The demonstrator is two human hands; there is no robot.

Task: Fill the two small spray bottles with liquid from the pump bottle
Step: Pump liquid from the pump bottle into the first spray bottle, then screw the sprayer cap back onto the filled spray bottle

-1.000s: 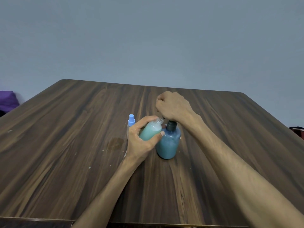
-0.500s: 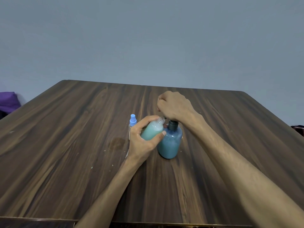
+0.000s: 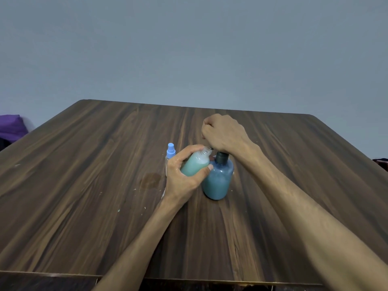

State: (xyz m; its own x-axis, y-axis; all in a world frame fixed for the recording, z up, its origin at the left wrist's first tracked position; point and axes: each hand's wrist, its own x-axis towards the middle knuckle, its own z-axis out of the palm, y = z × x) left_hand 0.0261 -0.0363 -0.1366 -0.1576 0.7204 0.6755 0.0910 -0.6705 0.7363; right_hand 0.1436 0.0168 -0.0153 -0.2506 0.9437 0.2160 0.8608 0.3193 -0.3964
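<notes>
The left hand (image 3: 180, 177) grips the tilted open spray bottle (image 3: 196, 163), its mouth under the fisted right hand (image 3: 223, 133) on the pump bottle (image 3: 219, 181)

Plain indoor room, probably domestic or a simple staged workspace; its exact kind cannot be told. A dark wood-grain table (image 3: 84, 185) with rounded far corners stands against a bare, unmarked blue-grey wall (image 3: 189, 49). A purple cloth-like bundle (image 3: 10, 127) lies beyond the table's left edge, and a dark item (image 3: 381, 161), too cropped to identify, sits at the right edge. A faint stain (image 3: 150, 180) and small pale specks mark the tabletop.
</notes>
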